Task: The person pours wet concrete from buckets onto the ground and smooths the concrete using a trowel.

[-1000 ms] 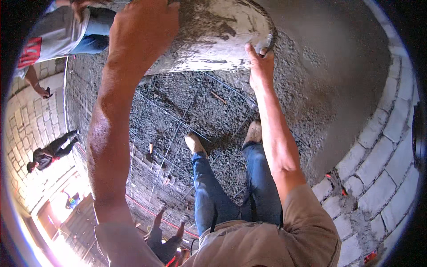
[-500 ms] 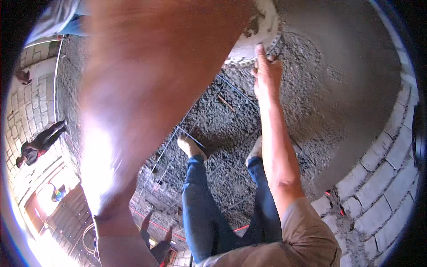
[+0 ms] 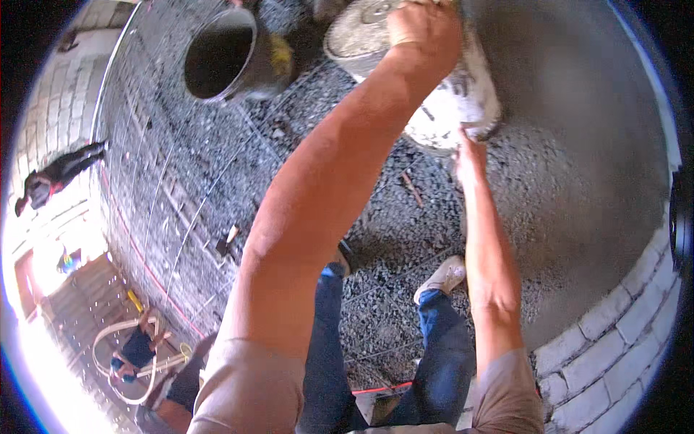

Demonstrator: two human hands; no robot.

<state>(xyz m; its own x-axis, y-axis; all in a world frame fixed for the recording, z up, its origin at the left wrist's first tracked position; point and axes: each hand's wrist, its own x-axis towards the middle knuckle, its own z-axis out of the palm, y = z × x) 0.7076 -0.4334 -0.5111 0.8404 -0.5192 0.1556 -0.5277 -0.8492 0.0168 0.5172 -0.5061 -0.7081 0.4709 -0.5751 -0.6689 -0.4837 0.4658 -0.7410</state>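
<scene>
Bucket (image 3: 450,101), cement-smeared, hangs tilted over gravel (image 3: 394,253); I judge it stiff, slippery, best held at both ends, where my left hand (image 3: 426,30) and right hand (image 3: 471,158) have closed grips.

Gravel floor (image 3: 387,230) — metal bars (image 3: 194,224) across it, brown stick (image 3: 413,190), possibly a pale-handled hammer (image 3: 230,237), grey concrete (image 3: 578,152) at right

The left arm (image 3: 325,170) slants forward and rightward to a curled left hand (image 3: 428,30), while the right arm (image 3: 494,267) extends nearly straight ahead, the right hand (image 3: 472,160) closer in
</scene>
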